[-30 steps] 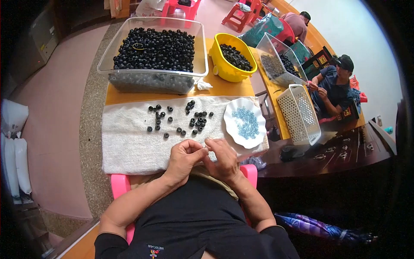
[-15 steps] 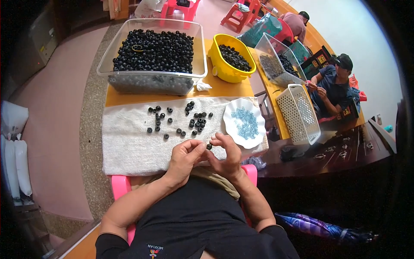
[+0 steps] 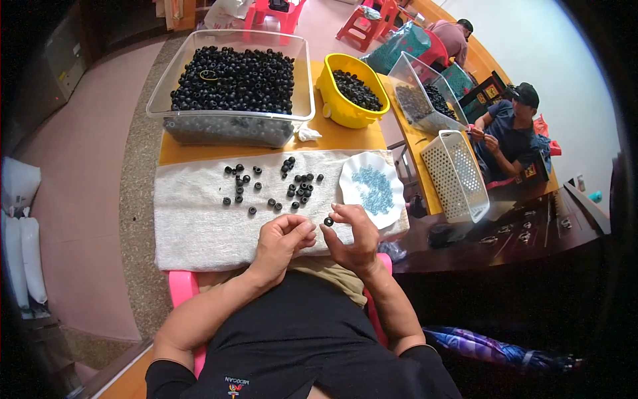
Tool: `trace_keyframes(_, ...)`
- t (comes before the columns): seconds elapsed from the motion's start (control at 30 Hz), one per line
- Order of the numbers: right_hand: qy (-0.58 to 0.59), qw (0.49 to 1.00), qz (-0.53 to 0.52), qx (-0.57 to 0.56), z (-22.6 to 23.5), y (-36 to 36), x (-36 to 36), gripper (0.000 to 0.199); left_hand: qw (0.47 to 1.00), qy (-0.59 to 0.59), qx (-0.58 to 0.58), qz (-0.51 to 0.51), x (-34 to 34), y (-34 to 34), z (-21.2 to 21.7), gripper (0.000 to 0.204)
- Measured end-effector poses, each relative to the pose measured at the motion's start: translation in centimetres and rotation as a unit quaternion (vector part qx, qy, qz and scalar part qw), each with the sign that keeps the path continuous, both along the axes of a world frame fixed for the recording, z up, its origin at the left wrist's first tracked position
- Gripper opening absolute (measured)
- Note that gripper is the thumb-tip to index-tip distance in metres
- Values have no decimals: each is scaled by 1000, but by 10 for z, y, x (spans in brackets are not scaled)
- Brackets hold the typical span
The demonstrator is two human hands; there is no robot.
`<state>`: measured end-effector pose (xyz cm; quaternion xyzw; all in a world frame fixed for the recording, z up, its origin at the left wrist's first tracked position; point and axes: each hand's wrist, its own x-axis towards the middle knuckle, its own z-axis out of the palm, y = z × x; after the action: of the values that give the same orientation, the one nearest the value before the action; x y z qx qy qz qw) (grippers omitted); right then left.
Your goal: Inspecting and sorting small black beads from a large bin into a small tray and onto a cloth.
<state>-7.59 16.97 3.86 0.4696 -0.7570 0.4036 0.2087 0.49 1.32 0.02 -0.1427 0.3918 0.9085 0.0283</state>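
Observation:
Between the thumb and index finger of my right hand is a round black bead with a hole. My left hand is just left of it, its thumb and fingertips pinched together; whatever they hold is too small to make out. The two hands are slightly apart above the front of a white towel. Loose black beads lie scattered on the towel beyond my hands. To their right, a white scalloped plate bears many small light-blue clear pieces.
A large clear bin full of black beads stands at the back, beside a yellow tub of similar ones. Rightward are another clear bin, a white perforated basket and a seated person working with their hands.
My hands have drawn slightly apart, the left fingertips moving away from the bead. The black bead stays in my right hand and has shifted a little right and up.

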Motion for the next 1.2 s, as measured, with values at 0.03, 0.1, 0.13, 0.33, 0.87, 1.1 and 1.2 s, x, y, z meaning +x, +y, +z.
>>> trace_keyframes(0.03,2,1000,0,1,1,0,-1,49,1000,1,-1,2,0,0,-1,17)
trace_keyframes(0.1,13,1000,7,5,2,0,-2,47,1000,3,-1,4,0,0,-1,17)
trace_keyframes(0.13,13,1000,7,6,2,0,-3,47,1000,1,-3,5,0,0,0,16)
trace_keyframes(0.33,2,1000,0,1,6,-1,-2,42,1000,-6,-3,8,0,-1,2,15)
trace_keyframes(0.87,24,999,-9,24,9,2,-13,35,1000,-15,3,7,1,0,0,14)
trace_keyframes(1.1,90,992,-92,-18,46,-7,-63,27,1000,-1,3,9,1,-1,-2,14)
trace_keyframes(1.2,157,979,-127,-40,65,-12,-98,21,1000,-8,4,4,1,-2,1,13)
